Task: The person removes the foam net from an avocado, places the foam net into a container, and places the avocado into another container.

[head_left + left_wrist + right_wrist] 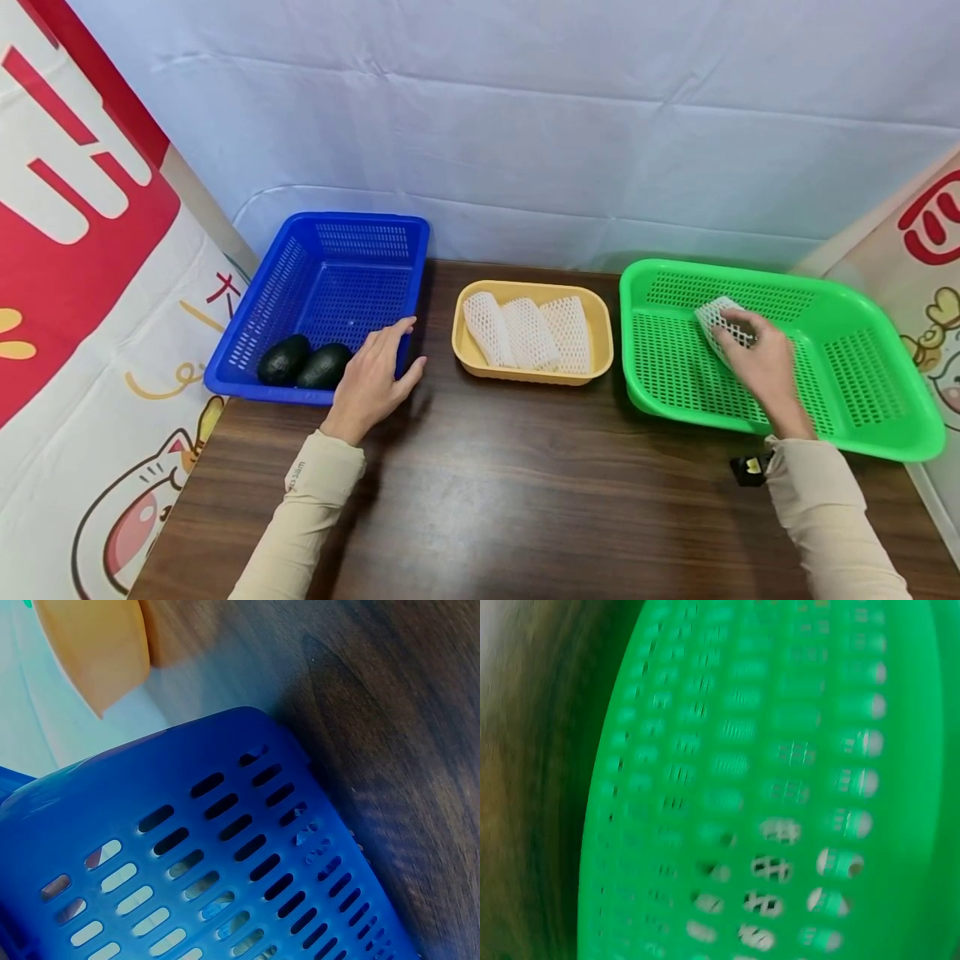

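My left hand (375, 379) is over the front right corner of the blue basket (318, 218), with its fingers stretched out and nothing held. Two dark green avocados (324, 367) lie in that basket's near left part, just left of the hand. Inside the green basket (911, 367), my right hand (765, 358) has thumb and fingers curled at a white foam net sleeve (712, 321). Something dark shows through the sleeve's mesh. In the left wrist view the blue basket's slotted wall (225, 802) hides the left hand; the green wall (727, 780) hides most in the right wrist view.
Between the baskets stands a yellow tray (532, 379) with 3 white foam net sleeves (528, 333) in it. A small black object (748, 471) lies on the brown wooden table (510, 500) by the right sleeve. A pale cloth (525, 150) hangs behind the table.
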Action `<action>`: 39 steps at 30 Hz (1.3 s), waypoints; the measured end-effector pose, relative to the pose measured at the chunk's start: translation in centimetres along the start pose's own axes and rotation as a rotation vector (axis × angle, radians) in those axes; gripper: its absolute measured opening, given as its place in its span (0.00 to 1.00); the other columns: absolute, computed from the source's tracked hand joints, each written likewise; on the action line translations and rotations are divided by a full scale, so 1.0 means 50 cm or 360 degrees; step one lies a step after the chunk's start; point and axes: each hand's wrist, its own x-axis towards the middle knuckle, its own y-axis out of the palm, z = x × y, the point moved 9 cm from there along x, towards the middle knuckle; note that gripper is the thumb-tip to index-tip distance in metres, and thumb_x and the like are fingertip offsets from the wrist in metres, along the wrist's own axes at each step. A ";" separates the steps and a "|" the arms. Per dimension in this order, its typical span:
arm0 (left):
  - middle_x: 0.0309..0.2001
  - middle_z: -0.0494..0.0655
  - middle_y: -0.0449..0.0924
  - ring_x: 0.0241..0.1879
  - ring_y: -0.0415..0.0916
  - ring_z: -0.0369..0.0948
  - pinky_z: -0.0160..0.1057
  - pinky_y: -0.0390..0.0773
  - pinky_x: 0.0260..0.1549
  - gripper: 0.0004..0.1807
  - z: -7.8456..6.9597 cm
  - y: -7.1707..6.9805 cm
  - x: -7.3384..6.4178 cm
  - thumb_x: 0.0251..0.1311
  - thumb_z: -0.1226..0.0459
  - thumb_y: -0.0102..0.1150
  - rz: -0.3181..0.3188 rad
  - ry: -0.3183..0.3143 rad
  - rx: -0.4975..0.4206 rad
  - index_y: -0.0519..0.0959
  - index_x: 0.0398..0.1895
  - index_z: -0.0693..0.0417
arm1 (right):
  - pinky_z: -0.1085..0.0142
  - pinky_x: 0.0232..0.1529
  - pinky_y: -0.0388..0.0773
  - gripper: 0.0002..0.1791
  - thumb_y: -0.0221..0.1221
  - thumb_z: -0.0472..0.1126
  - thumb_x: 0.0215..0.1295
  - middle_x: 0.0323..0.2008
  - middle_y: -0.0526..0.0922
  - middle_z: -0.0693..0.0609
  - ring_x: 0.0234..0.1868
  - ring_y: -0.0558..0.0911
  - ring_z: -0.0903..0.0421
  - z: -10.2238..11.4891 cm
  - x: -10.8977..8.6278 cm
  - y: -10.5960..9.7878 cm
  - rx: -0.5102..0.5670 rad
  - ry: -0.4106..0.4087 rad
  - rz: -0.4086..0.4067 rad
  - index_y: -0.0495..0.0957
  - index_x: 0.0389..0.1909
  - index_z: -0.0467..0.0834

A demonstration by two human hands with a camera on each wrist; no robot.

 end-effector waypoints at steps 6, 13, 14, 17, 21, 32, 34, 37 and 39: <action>0.57 0.54 0.80 0.53 0.77 0.51 0.51 0.81 0.47 0.32 -0.001 -0.001 0.001 0.63 0.54 0.62 -0.0007 0.0000 0.0000 0.67 0.69 0.54 | 0.29 0.56 0.64 0.33 0.53 0.47 0.73 0.70 0.57 0.22 0.64 0.61 0.22 -0.057 0.022 0.007 -0.0151 0.0116 0.0210 0.59 0.72 0.33; 0.57 0.54 0.80 0.52 0.77 0.51 0.50 0.81 0.45 0.32 -0.003 0.000 -0.001 0.62 0.55 0.62 -0.0005 0.0006 -0.0006 0.68 0.68 0.55 | 0.27 0.57 0.60 0.40 0.54 0.41 0.71 0.69 0.52 0.19 0.64 0.58 0.20 -0.108 0.028 0.018 -0.0254 0.0112 0.0307 0.47 0.75 0.31; 0.57 0.54 0.80 0.52 0.77 0.51 0.50 0.80 0.45 0.32 -0.003 0.001 -0.001 0.62 0.55 0.62 -0.0005 0.0007 -0.0006 0.68 0.68 0.55 | 0.27 0.57 0.60 0.40 0.54 0.41 0.71 0.69 0.51 0.19 0.64 0.57 0.20 -0.115 0.028 0.020 -0.0257 0.0121 0.0312 0.46 0.76 0.30; 0.57 0.53 0.80 0.52 0.77 0.51 0.50 0.81 0.44 0.32 -0.003 0.001 -0.001 0.62 0.55 0.62 -0.0012 0.0009 -0.0002 0.68 0.68 0.55 | 0.27 0.56 0.60 0.42 0.54 0.41 0.72 0.68 0.48 0.17 0.63 0.57 0.19 -0.132 0.028 0.021 -0.0278 0.0148 0.0317 0.42 0.76 0.29; 0.57 0.53 0.80 0.53 0.77 0.51 0.51 0.81 0.44 0.33 0.000 0.000 0.000 0.62 0.55 0.63 -0.0013 -0.0006 0.0002 0.67 0.68 0.55 | 0.28 0.54 0.63 0.43 0.56 0.42 0.70 0.67 0.46 0.17 0.60 0.58 0.20 -0.144 0.034 0.022 -0.0280 0.0191 0.0298 0.44 0.75 0.29; 0.58 0.53 0.79 0.53 0.77 0.51 0.51 0.81 0.45 0.32 0.001 0.002 0.001 0.63 0.55 0.62 -0.0001 -0.0017 0.0002 0.68 0.68 0.55 | 0.47 0.33 0.80 0.45 0.60 0.49 0.68 0.54 0.61 0.13 0.49 0.72 0.22 -0.136 0.034 0.051 -0.0116 0.0191 0.0436 0.43 0.70 0.31; 0.58 0.53 0.79 0.53 0.77 0.51 0.51 0.81 0.45 0.32 0.001 0.002 0.001 0.63 0.55 0.62 0.0003 -0.0021 0.0002 0.68 0.68 0.55 | 0.41 0.36 0.77 0.48 0.61 0.47 0.68 0.56 0.59 0.13 0.50 0.69 0.22 -0.132 0.035 0.053 -0.0136 0.0143 0.0440 0.40 0.72 0.30; 0.58 0.53 0.79 0.53 0.77 0.51 0.51 0.81 0.45 0.32 0.002 0.003 0.001 0.63 0.55 0.62 0.0010 -0.0029 0.0006 0.68 0.68 0.54 | 0.35 0.41 0.73 0.50 0.61 0.45 0.68 0.58 0.57 0.13 0.52 0.67 0.22 -0.126 0.036 0.056 -0.0176 0.0069 0.0451 0.38 0.74 0.29; 0.58 0.53 0.79 0.53 0.77 0.51 0.51 0.81 0.45 0.32 0.002 0.003 0.001 0.63 0.55 0.62 0.0012 -0.0029 0.0008 0.68 0.68 0.54 | 0.34 0.42 0.73 0.51 0.62 0.46 0.67 0.59 0.57 0.14 0.53 0.67 0.22 -0.127 0.037 0.058 -0.0191 0.0052 0.0459 0.39 0.75 0.29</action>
